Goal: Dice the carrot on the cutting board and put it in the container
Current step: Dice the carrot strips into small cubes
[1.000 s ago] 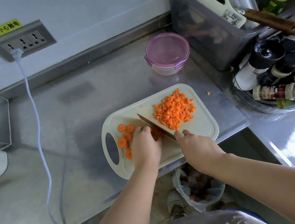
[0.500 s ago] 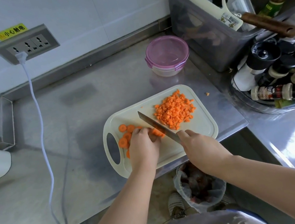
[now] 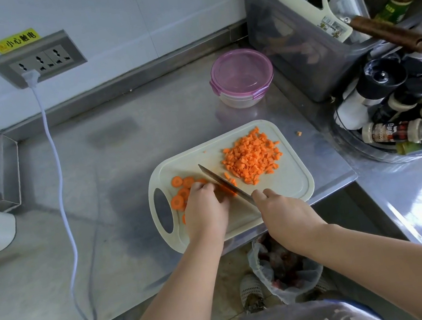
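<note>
My right hand (image 3: 282,212) grips the knife (image 3: 222,181), its blade slanting across the cutting board (image 3: 292,182). My left hand (image 3: 207,210), fingers curled, holds carrot slices (image 3: 177,182) down just left of the blade. The diced carrot (image 3: 252,155) is heaped on the board's far right. The lidded container (image 3: 242,76) stands beyond the board, on the table (image 3: 93,165).

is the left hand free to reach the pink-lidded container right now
Probably, but not straight: the left hand is pinning carrot slices, and the knife in the right hand lies across its line to the container; beyond it lies bare counter.
</note>
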Available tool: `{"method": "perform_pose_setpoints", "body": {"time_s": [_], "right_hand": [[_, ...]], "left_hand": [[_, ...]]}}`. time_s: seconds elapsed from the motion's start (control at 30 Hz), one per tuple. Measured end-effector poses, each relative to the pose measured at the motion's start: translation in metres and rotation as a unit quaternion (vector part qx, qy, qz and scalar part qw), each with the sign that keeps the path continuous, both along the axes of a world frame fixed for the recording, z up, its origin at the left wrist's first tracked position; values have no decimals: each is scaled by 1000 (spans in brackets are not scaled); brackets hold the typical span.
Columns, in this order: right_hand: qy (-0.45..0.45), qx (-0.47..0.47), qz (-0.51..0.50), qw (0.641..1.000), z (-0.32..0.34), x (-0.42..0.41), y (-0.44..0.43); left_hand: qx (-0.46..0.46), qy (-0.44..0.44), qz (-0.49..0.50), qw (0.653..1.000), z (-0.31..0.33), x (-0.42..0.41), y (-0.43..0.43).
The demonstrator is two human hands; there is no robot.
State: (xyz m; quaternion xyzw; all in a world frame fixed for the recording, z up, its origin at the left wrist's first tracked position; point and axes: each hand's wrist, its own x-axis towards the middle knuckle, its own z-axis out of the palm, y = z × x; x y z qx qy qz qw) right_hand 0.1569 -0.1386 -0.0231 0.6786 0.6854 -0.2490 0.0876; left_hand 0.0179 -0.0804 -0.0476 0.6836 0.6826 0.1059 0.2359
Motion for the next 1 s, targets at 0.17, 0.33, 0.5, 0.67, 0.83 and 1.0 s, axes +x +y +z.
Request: {"method": "perform_pose_setpoints", "body": {"time_s": [0.17,0.33,0.5,0.67,0.83,1.0], "right_hand": [[0,-15,2,1000,-1,-1,4],[-9,-6,11,1000,2,-4,4],[17,5,-20,1000,2,1,5],[17,32,-35,999,4,15,12],[28,122,-39,991,13,34,20],[-18,213,10,977,11,55,27]], "left_hand": [[0,6,-8,1000,-1,0,0],[8,36,-14,999,-4,3,-3],[34,63,-21,997,-8,7,-1],[45,61,-42,996,-8,12,10],[48,31,-67,996,-10,22,27],[-31,-194,40,980,5,7,39]]}}
